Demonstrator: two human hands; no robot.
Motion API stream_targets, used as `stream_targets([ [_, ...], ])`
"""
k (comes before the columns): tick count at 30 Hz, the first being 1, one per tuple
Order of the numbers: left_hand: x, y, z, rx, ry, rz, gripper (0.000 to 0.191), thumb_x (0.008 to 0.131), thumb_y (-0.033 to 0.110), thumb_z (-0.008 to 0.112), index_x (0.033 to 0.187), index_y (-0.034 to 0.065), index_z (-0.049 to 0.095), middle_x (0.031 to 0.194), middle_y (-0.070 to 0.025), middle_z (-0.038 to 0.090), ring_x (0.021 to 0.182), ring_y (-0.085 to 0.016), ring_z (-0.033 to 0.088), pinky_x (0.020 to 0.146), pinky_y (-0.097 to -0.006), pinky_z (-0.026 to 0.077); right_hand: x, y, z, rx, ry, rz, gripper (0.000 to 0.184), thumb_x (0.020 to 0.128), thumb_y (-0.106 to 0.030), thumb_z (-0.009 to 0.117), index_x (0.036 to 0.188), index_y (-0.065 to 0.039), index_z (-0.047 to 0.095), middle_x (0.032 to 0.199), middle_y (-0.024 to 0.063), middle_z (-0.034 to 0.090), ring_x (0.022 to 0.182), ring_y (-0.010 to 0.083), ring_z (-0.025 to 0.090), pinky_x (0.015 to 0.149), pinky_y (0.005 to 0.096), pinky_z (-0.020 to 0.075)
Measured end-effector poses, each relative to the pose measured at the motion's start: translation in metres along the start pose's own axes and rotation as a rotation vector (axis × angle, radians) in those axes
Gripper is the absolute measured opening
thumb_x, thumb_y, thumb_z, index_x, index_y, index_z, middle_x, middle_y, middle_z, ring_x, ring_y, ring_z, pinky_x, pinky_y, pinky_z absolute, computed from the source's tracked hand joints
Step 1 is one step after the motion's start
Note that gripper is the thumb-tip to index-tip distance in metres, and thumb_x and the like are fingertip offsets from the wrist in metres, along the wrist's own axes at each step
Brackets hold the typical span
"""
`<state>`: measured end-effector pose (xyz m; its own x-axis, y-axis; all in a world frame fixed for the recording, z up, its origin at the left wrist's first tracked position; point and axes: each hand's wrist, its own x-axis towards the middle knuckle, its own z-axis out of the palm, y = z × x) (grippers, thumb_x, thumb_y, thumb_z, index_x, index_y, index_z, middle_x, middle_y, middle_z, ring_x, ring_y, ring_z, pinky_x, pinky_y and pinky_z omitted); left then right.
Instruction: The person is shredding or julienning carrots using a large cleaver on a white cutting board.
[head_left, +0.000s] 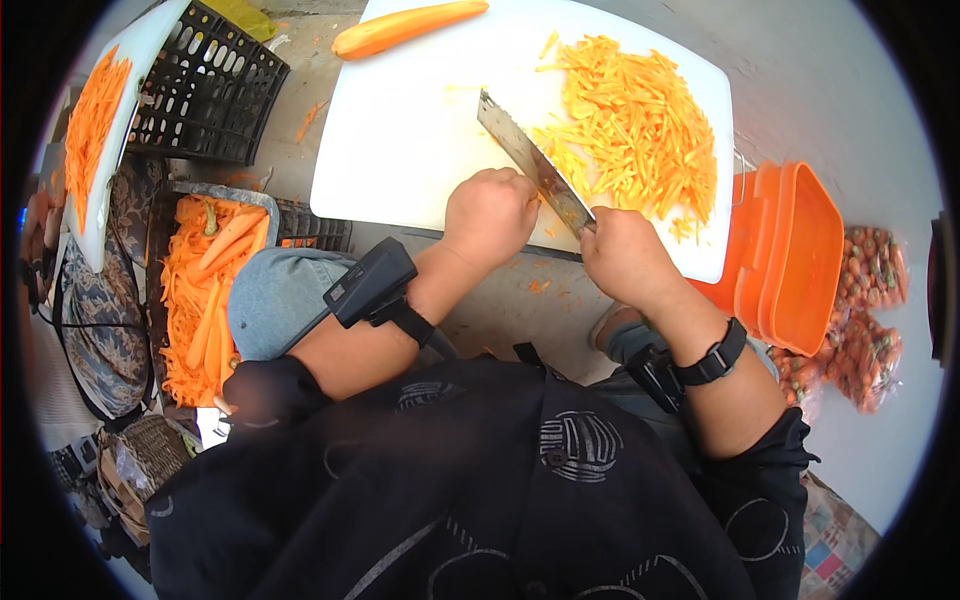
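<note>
My right hand (626, 251) grips the handle of a wide-bladed kitchen knife (529, 154), its blade slanting up and left over the white cutting board (390, 150). Close against the blade, on its left side, my left hand (491, 214) rests on the board with curled fingers. A little orange shows at its fingertips, but whatever lies beneath is hidden. To the right of the blade spreads a heap of carrot sticks (645, 127). One whole peeled carrot (409, 28) lies at the board's far left corner.
Left of my knee, a crate holds peeled carrots (202, 337) and peelings. Behind it stands a black plastic crate (202, 82). Another board (112, 165) bears shredded carrot near a co-worker's hand (41, 217). Orange tubs (787, 255) and bagged carrots (870, 266) are at right.
</note>
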<state>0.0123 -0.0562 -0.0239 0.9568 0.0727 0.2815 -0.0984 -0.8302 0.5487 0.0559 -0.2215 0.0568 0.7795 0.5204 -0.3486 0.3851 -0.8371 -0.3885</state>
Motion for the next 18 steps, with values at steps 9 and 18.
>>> stream_targets([
  [9,-0.001,-0.002,0.002,-0.062,0.052,0.07,0.005,0.073,0.013,0.068,0.073,0.0082,0.065,0.071,-0.0071,0.061,0.072,-0.028,0.061,0.065,-0.0385,0.05,0.018,0.01,0.019,0.214,0.189,-0.041,0.025,0.084,-0.015,0.056,0.085,0.008,0.064,0.081,0.0294,0.063,0.083,0.0414,0.064,0.076,0.0464,0.0503],
  [18,-0.006,-0.008,-0.01,-0.072,0.069,0.236,0.026,0.071,0.014,0.075,0.094,0.0072,0.065,0.088,-0.0087,0.061,0.085,-0.029,0.058,0.074,-0.0378,0.049,0.001,-0.006,-0.046,0.85,0.269,0.093,0.017,0.091,-0.012,0.052,0.091,0.004,0.057,0.059,0.0033,0.051,0.044,0.0132,0.049,0.043,0.0289,0.0433],
])
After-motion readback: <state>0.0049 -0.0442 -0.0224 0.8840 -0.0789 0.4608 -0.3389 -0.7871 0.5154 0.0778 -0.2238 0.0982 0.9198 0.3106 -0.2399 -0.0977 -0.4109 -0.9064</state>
